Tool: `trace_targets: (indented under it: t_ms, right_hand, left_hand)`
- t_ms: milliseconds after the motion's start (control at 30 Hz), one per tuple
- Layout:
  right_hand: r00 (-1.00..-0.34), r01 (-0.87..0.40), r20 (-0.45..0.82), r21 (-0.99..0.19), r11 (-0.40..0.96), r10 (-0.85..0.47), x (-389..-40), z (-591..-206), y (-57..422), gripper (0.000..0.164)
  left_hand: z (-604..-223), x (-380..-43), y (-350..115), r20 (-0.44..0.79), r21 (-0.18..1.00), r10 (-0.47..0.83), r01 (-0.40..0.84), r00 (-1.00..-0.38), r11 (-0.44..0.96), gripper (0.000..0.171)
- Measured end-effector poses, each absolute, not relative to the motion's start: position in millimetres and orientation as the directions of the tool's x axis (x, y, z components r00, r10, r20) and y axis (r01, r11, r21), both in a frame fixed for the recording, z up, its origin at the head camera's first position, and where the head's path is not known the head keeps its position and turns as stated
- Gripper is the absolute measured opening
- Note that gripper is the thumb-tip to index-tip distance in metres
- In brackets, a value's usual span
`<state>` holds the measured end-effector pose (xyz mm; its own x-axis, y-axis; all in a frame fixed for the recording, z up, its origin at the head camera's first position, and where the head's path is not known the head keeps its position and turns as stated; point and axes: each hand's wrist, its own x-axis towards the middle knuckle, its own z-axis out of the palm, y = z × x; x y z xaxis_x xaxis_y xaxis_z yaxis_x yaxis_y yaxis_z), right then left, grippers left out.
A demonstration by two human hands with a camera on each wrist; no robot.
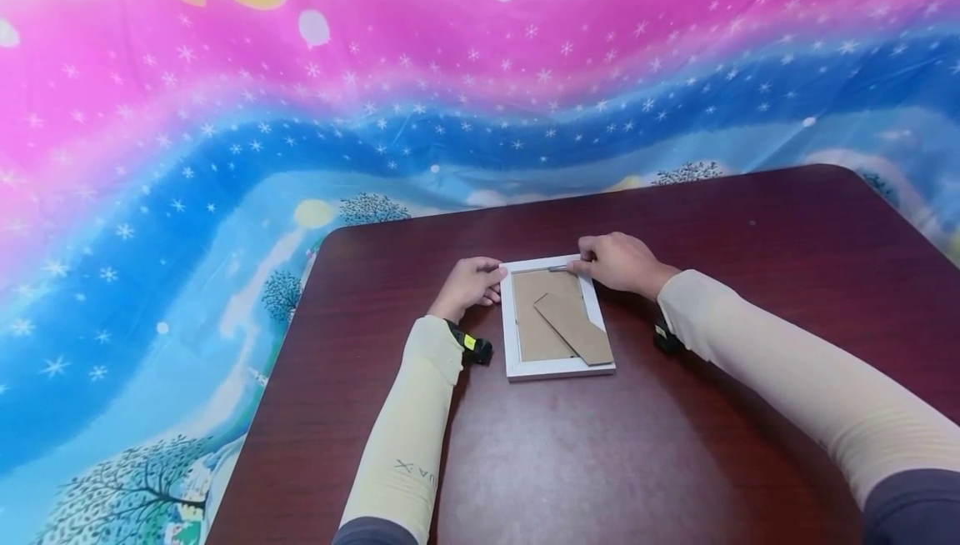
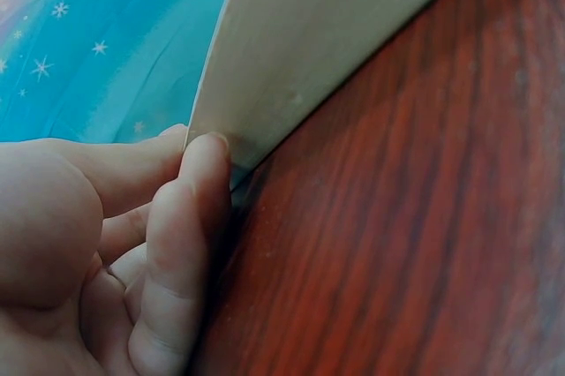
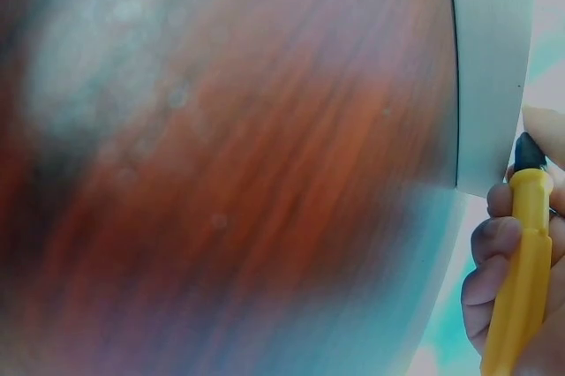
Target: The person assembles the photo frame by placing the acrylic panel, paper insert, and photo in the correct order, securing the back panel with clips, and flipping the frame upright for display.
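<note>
A white picture frame (image 1: 513, 328) lies back side up on the table, showing its brown backing board (image 1: 536, 332). A brown stand flap (image 1: 579, 330) sits slanted across the board's lower right. My left hand (image 1: 468, 285) pinches the frame's far left corner, thumb on top and fingers against the side (image 2: 291, 67). At the far right corner, my right hand (image 1: 622, 262) grips a screwdriver by its yellow handle (image 3: 519, 279), below a black collar. Its thin metal shaft (image 1: 558, 267) reaches along the inner far edge of the frame; the tip is hard to make out.
The dark red-brown wooden table (image 1: 600, 462) has a rounded far left corner. Behind it hangs a pink and blue cloth (image 1: 420, 70) with snowflakes and trees. Black wrist straps (image 1: 477, 349) sit under both forearms, near the tabletop.
</note>
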<state>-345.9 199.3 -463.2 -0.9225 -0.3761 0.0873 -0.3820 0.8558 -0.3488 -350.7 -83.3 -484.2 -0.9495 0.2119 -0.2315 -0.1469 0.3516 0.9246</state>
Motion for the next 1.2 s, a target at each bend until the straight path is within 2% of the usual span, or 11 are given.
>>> trace_targets:
  t_ms: [667,1200]
  right_hand:
    - [-0.927,-0.372,0.069,-0.304,0.877,-0.369,-345.2,-457.3,198.5,0.034]
    - [-0.924,-0.348,-0.016,-0.374,0.860,-0.381,-341.3,-458.0,201.5,0.040]
  left_hand:
    - [-481.9,-348.7,-84.1,-0.228,0.921,0.216,-0.138,-0.949,0.365,0.031]
    - [-482.5,-350.3,-84.2,-0.240,0.921,0.214,-0.152,-0.947,0.359,0.033]
